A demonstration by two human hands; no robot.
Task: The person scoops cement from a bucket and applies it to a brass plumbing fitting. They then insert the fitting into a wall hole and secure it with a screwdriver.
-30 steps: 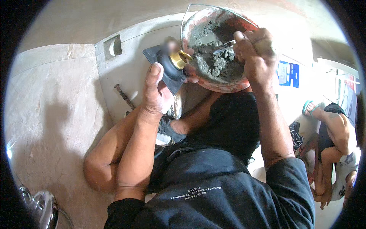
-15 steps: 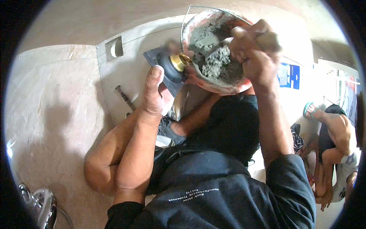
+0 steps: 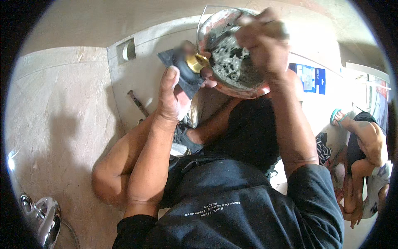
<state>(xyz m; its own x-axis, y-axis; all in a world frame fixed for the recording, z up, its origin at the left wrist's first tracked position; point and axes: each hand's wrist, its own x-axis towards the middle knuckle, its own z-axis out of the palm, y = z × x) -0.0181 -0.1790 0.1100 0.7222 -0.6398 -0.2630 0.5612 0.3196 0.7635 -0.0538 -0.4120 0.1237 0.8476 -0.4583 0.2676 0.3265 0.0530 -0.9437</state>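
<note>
My left hand [image 3: 172,93] is closed round a dark square floor drain [image 3: 190,85], tilted with its black underside and brass-coloured outlet facing the bucket. Just right of it stands a bucket [image 3: 232,93] with a reddish, mortar-smeared rim and a raised wire handle. Wet grey mortar [image 3: 230,58] lies inside, lumpy and streaked. Over the bucket's right side, my right hand [image 3: 265,47] grips a trowel whose blade is down in the mortar. The hand hides most of the trowel, and motion blurs its fingers.
A square hole [image 3: 126,50] opens in the pale surface at the back left. A slim dark tool [image 3: 137,103] lies left of my legs. A blue-and-white packet [image 3: 309,79] is right of the bucket. Chrome tap fittings [image 3: 44,216] are at lower left; another person [image 3: 365,157] crouches at right.
My right hand has moved left and slightly away, driving the trowel from a lifted, loaded position down into the mortar. The floor drain has stayed nearly in place in my left hand.
</note>
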